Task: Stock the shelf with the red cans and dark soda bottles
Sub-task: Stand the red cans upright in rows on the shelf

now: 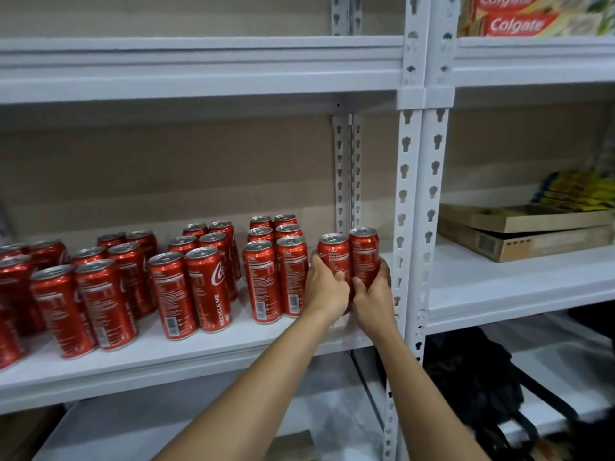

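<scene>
At the right end of the white metal shelf (206,352), both hands are on cans. Left hand (325,289) wraps the lower body of one tall red aluminium drink can (333,257); right hand (374,294) wraps the matching red can beside it (364,252). Each grip is closed round its can, fingers curled on the lower half, thumbs toward the gap between them. The two cans stand upright, touching or nearly so. Can bases are hidden behind the hands, so can't tell if they're seated on the shelf or just above it.

Handling judgement: tops look sealed, so probably full. That means moderately heavy for the size, rigid sidewall while pressurised, smooth printed skin that may slip if wet. Dents if knocked against the white slotted steel upright (404,207) just to the right. Best hold is mid-to-low on the cylinder, as now; avoid the rim and the pull tab.

Just left stand the stocked red cans (186,287), upright in paired columns running front to back, several groups along the shelf. The held pair looks like the start of a new column at the right end.

No dark soda bottles in view. Neighbouring bay holds flat brown cardboard trays (525,232), with red toothpaste boxes (519,24) on the level above.
</scene>
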